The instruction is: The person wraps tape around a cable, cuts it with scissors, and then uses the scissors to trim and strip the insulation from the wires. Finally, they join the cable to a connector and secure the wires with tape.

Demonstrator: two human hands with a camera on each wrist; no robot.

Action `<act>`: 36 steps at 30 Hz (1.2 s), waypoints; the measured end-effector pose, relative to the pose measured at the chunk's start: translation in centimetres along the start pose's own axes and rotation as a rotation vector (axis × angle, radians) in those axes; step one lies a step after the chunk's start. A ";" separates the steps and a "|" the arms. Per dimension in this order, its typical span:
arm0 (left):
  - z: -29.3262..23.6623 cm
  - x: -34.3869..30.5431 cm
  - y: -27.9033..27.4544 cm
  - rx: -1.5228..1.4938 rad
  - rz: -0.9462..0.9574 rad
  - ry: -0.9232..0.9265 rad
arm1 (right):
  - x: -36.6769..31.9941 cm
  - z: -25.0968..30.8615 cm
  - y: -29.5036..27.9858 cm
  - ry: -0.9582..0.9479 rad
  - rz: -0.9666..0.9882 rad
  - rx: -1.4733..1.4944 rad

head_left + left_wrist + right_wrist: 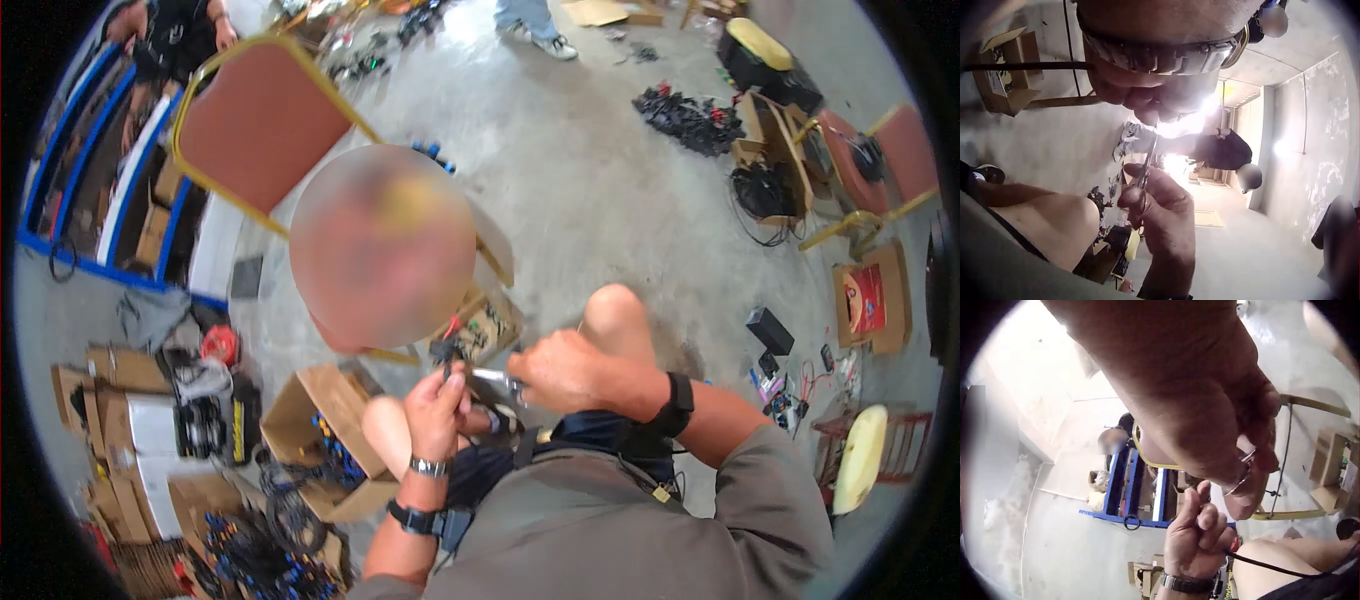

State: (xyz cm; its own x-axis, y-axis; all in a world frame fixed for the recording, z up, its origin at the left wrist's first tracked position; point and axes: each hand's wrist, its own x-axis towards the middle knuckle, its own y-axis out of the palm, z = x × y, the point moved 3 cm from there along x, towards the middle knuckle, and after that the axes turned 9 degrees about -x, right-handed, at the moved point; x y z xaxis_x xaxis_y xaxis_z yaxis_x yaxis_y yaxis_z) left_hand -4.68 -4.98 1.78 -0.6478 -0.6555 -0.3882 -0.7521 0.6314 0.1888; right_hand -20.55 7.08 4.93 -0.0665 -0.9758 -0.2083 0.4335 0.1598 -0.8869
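Note:
My right hand (565,370) holds a pair of scissors (490,376), with fingers in the handle loops. The silver blades point left toward my left hand (435,412). That hand pinches a thin black cable (1272,567), which runs from its fingers in the right wrist view. In the left wrist view the scissors (1149,159) reach up from the right hand (1169,215) to just below the left fingertips. Both hands are close together above my lap.
Ahead stands a red-seated chair (260,130) with a gold frame, partly blurred. An open cardboard box (320,415) with blue and black parts is at my left, beside a pile of dark parts (265,560). A blue rack (100,170) and other people are farther off.

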 end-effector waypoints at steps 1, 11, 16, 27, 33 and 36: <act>0.3 0.1 -0.6 0.010 -0.023 0.028 | -0.1 -0.2 0.5 -0.008 0.026 0.052; 1.1 -0.9 -1.2 -0.043 0.187 0.055 | -0.1 -2.1 5.0 0.096 -0.154 1.433; 3.9 0.2 -1.8 -0.245 0.451 -0.205 | 1.8 -1.8 4.1 -0.074 -0.207 1.702; 7.6 6.8 -2.0 -0.416 0.553 -0.526 | 7.7 -3.6 3.4 -0.011 0.028 1.513; 3.7 9.0 -1.9 -0.325 0.512 -0.437 | 9.4 -3.6 -0.1 0.154 0.021 1.594; 1.9 8.4 -2.3 -0.255 0.485 -0.408 | 9.1 -2.5 -1.0 0.185 -0.034 1.563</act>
State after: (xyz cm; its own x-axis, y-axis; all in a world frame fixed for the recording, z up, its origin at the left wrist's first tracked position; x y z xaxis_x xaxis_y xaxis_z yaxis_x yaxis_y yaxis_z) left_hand -8.14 -11.13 -3.57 -0.8587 -0.0829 -0.5057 -0.4260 0.6639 0.6146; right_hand -23.82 -1.64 2.93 -0.1491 -0.9257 -0.3477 0.8850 -0.2818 0.3706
